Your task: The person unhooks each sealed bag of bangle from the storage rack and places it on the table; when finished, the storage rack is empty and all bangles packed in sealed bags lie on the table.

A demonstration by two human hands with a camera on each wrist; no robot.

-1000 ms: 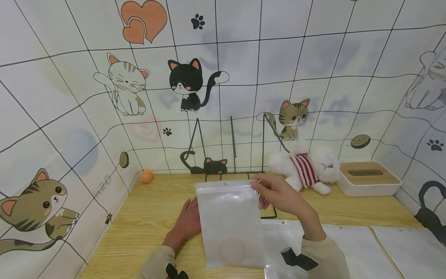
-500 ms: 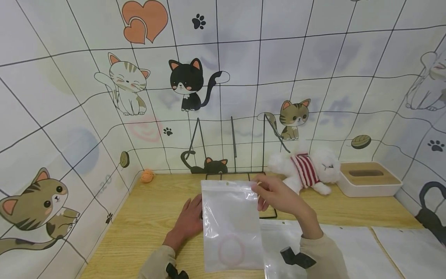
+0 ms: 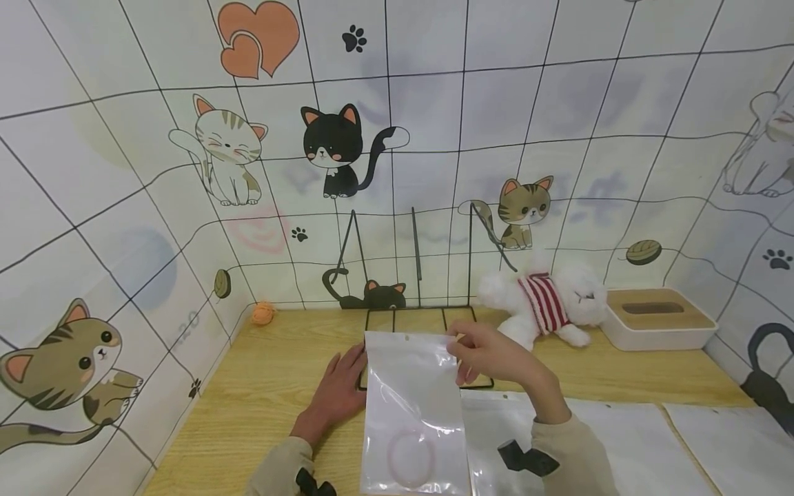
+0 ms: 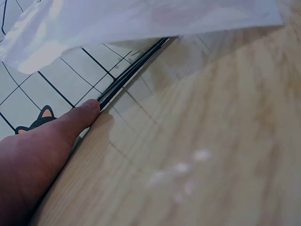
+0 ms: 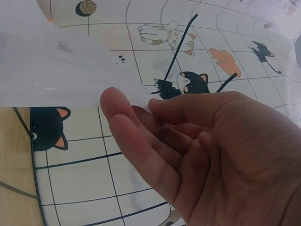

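Note:
My right hand (image 3: 496,351) pinches the top right corner of a white, translucent zip bag (image 3: 412,393); a faint pink ring (image 3: 389,458) shows inside. In the right wrist view, the thumb and fingers of this hand (image 5: 211,136) meet at the corner of the bag (image 5: 56,70). Left of the bag, my left hand (image 3: 338,389) lies low on the table with straight fingers, touching the base of a black wire rack (image 3: 417,241). The left wrist view has that thumb (image 4: 75,122) on the black wire. The bag covers much of the rack's base.
More flat white bags lie along the right front, one (image 3: 499,427) beside the held bag and others (image 3: 620,441) farther right. A white plush toy (image 3: 542,303) in red stripes and a wooden-lidded box (image 3: 660,324) stand behind. An orange ball (image 3: 262,313) sits at the back left.
The bag's top has come lower and its left edge has shifted right, while my right hand dips slightly with it. My left hand stays by the rack.

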